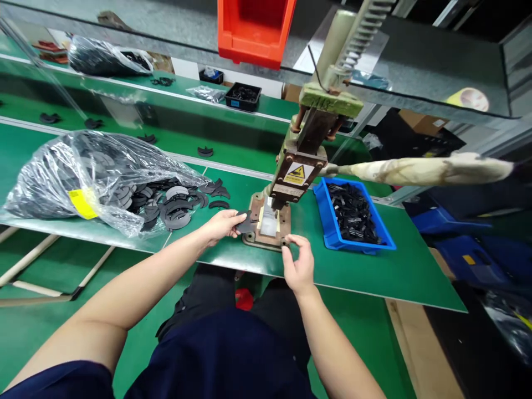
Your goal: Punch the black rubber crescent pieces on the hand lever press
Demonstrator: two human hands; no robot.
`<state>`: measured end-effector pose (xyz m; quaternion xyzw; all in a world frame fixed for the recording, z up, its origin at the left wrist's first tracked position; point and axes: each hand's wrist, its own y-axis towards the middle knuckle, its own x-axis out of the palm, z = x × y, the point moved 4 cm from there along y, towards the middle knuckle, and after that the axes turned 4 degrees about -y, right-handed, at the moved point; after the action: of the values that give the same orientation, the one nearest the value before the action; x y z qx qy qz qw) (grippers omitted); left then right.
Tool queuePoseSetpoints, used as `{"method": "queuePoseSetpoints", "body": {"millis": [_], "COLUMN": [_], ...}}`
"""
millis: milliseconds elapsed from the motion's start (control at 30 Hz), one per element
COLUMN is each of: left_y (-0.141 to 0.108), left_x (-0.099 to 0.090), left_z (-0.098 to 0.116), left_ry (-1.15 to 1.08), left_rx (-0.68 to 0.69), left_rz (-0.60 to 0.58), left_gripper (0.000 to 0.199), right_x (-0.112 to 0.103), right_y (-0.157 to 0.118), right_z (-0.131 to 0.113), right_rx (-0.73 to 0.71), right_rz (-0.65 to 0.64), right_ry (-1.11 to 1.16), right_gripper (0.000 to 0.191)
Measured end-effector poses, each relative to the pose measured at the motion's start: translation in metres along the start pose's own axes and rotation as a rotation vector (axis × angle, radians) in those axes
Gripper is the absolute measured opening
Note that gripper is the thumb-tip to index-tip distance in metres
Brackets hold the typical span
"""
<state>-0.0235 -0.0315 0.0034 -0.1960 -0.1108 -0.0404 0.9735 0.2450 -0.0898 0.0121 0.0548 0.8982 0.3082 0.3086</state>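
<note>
Well to the left of the press (295,149) I have a clear plastic bag (45,172) lying on its side on the green bench (415,271). It carries a yellow label (83,203), whose print is too small to read from here. Dark curved pieces (177,216) spill from the bag's mouth toward the press, and a few lie loose between the two. Behind the bag and the press, more such pieces (205,151) sit spaced out along a green strip.

My left hand (224,224) is just left of the press base, thumb and fingers pinched on one flat black piece (246,222). That piece reaches over the base's left edge, beside a pale grey block (269,223) under the press head. Farther back, left of the press, a small black tray (243,103) wears a blue label.

On the press front is a warning sign (299,173) with a black-edged yellow triangle; a strip of lettering sits below it. The green top plate bears painted figures, perhaps "143", though the angle is poor.

My right hand (301,263) holds nothing, thumb and fingers parted near the front right corner of the base. Right of the press stands a blue tray (351,245) full of small black parts (353,213), under the press's wrapped handle (411,170).
</note>
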Motion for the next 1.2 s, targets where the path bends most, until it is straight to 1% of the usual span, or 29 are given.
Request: {"method": "queuePoseSetpoints", "body": {"millis": [67, 100, 167, 267, 333, 367, 433, 500, 567, 667, 767, 867, 933, 1033, 1133, 1200], "left_y": [0.032, 0.050, 0.087, 0.137, 0.160, 0.168, 0.173, 0.166, 0.149, 0.108, 0.060, 0.017, -0.003, -0.021, -0.027, -0.028], "left_x": [-0.012, -0.015, -0.019, -0.015, -0.012, -0.011, -0.010, -0.011, -0.015, -0.024, -0.031, -0.038, -0.041, -0.038, -0.027, -0.022], "left_z": [0.004, 0.011, 0.033, 0.077, 0.099, 0.104, 0.103, 0.091, 0.075, 0.051, 0.021, -0.016, -0.036, -0.049, -0.049, -0.048], "left_ry": [-0.047, -0.064, -0.092, -0.138, -0.172, -0.181, -0.178, -0.158, -0.138, -0.056, 0.154, 0.358, 0.494, 0.676, 0.849, 0.951], "left_rx": [-0.070, -0.083, -0.066, 0.016, 0.062, 0.069, 0.058, 0.047, 0.059, 0.161, 0.297, 0.338, 0.360, 0.423, 0.443, 0.443], "left_rz": [0.085, 0.128, 0.213, 0.267, 0.271, 0.268, 0.255, 0.238, 0.223, 0.223, 0.183, 0.121, 0.091, 0.075, 0.073, 0.079], "left_gripper": [0.031, 0.027, 0.024, 0.017, 0.013, 0.014, 0.014, 0.014, 0.014, 0.020, 0.039, 0.051, 0.052, 0.049, 0.045, 0.043], "right_x": [-0.009, -0.013, -0.016, -0.016, -0.015, -0.015, -0.014, -0.014, -0.014, -0.013, -0.011, -0.009, -0.008, -0.010, -0.011, -0.012], "right_y": [-0.006, -0.009, -0.014, -0.017, -0.017, -0.017, -0.016, -0.017, -0.017, -0.015, -0.014, -0.015, -0.018, -0.022, -0.025, -0.025], "right_z": [0.023, 0.033, 0.048, 0.059, 0.061, 0.061, 0.061, 0.061, 0.062, 0.061, 0.059, 0.056, 0.056, 0.056, 0.052, 0.046], "right_rx": [0.055, 0.078, 0.113, 0.140, 0.144, 0.145, 0.147, 0.151, 0.156, 0.159, 0.162, 0.168, 0.174, 0.181, 0.174, 0.158], "right_rz": [0.052, 0.068, 0.085, 0.093, 0.082, 0.074, 0.062, 0.057, 0.050, 0.038, 0.031, 0.027, 0.024, 0.037, 0.063, 0.068], "right_ry": [-0.041, -0.060, -0.091, -0.119, -0.129, -0.134, -0.140, -0.143, -0.141, -0.136, -0.138, -0.149, -0.153, -0.148, -0.127, -0.107], "right_gripper": [0.032, 0.031, 0.029, 0.027, 0.026, 0.025, 0.024, 0.024, 0.025, 0.025, 0.028, 0.030, 0.032, 0.038, 0.038, 0.034]}}
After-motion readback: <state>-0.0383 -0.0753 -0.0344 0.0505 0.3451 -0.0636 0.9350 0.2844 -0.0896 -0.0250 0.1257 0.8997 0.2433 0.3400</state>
